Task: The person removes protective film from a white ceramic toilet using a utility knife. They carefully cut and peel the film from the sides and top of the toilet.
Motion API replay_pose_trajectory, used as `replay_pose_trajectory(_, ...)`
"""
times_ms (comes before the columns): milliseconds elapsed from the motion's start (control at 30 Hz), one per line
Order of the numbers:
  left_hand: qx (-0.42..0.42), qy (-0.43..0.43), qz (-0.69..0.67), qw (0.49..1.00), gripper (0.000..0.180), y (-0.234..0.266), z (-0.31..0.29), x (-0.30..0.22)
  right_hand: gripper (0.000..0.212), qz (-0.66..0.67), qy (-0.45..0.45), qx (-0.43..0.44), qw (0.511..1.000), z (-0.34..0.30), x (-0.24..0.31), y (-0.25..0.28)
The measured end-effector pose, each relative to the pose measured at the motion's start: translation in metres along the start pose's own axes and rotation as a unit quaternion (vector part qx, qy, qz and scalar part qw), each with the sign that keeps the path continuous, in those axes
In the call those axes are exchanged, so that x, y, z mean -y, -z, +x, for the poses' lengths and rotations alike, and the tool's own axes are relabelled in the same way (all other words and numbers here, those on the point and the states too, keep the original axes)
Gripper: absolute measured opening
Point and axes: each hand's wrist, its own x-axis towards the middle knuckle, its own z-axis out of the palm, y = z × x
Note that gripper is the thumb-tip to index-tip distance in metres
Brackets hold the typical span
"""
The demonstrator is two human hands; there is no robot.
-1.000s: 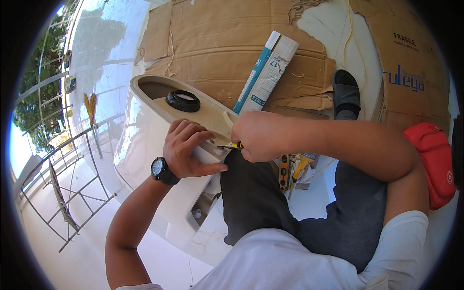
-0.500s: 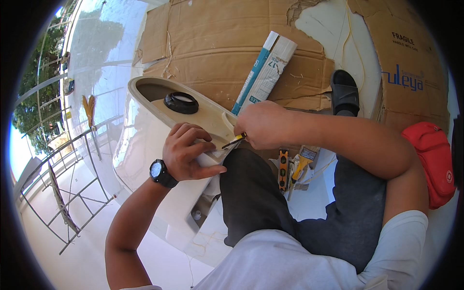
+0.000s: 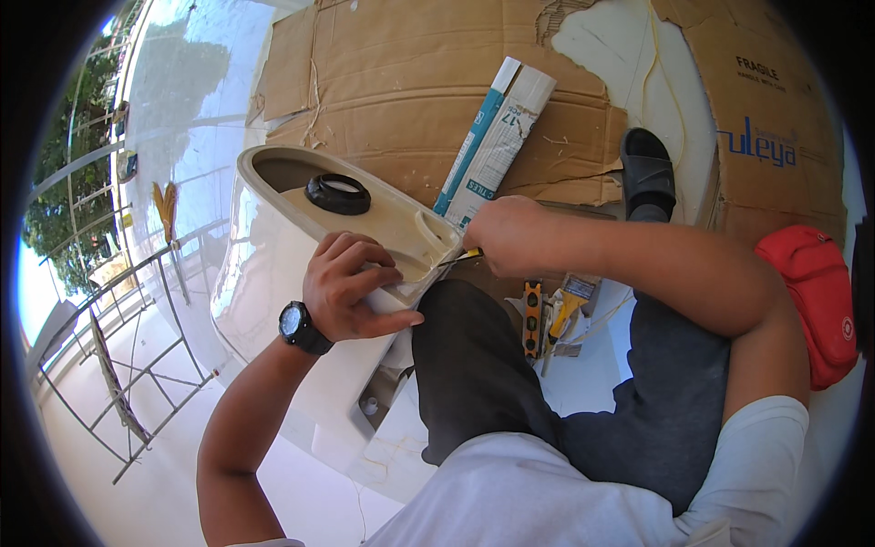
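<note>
A white ceramic toilet bowl (image 3: 260, 264) lies tipped over beside my left leg, its hollow underside showing. A black rubber ring (image 3: 338, 193) sits around the outlet there. My left hand (image 3: 351, 287), with a watch on the wrist, grips the near edge of the ceramic, fingers curled over it and thumb along the side. My right hand (image 3: 510, 235) is closed on a thin yellow-and-black tool (image 3: 462, 258), whose dark tip points left at the rim. The fist hides most of the handle, so its kind is unclear.
Flattened cardboard (image 3: 410, 82) covers the floor ahead, with a long teal-and-white carton (image 3: 497, 137) on it. By my legs lie an orange spirit level (image 3: 532, 319) and a yellow-handled paintbrush (image 3: 571, 310). A red bag (image 3: 807, 305) is at right, metal scaffolding (image 3: 137, 365) at left.
My right hand has moved a little right along the rim with the tool, uncovering more of the ceramic edge. The left hand keeps its place on the bowl.
</note>
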Motion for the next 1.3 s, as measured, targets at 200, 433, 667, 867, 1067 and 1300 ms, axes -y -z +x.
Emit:
replay_pose_trajectory(200, -0.002, 0.0, 0.0, 1.0, 0.044, 0.0, 0.0, 0.0, 0.033, 0.041, 0.008, -0.036, 0.998, 0.0, -0.006, -0.015)
replay_pose_trajectory(433, -0.002, 0.001, 0.001, 1.0, 0.044, -0.001, 0.0, 0.0, 0.033, 0.04, 0.036, -0.072, 0.996, 0.005, -0.015, -0.026)
replay_pose_trajectory(667, 0.0, 0.004, 0.001, 1.0, 0.045, -0.001, 0.0, 0.0, 0.031, 0.051, 0.095, -0.108, 0.988, 0.009, -0.02, -0.035)
replay_pose_trajectory(867, -0.003, 0.002, 0.001, 1.0, 0.045, 0.0, 0.0, 0.0, 0.031, -0.03, 0.068, -0.156, 0.985, 0.013, -0.021, -0.035)
replay_pose_trajectory(1067, 0.0, 0.006, 0.001, 1.0, 0.044, 0.0, 0.0, 0.0, 0.031, 0.047, 0.049, -0.125, 0.99, 0.009, -0.028, -0.06)
replay_pose_trajectory(1300, -0.002, 0.007, -0.004, 1.0, 0.044, -0.001, 0.0, 0.001, 0.029, 0.081, 0.094, -0.202, 0.971, 0.009, -0.032, -0.076)
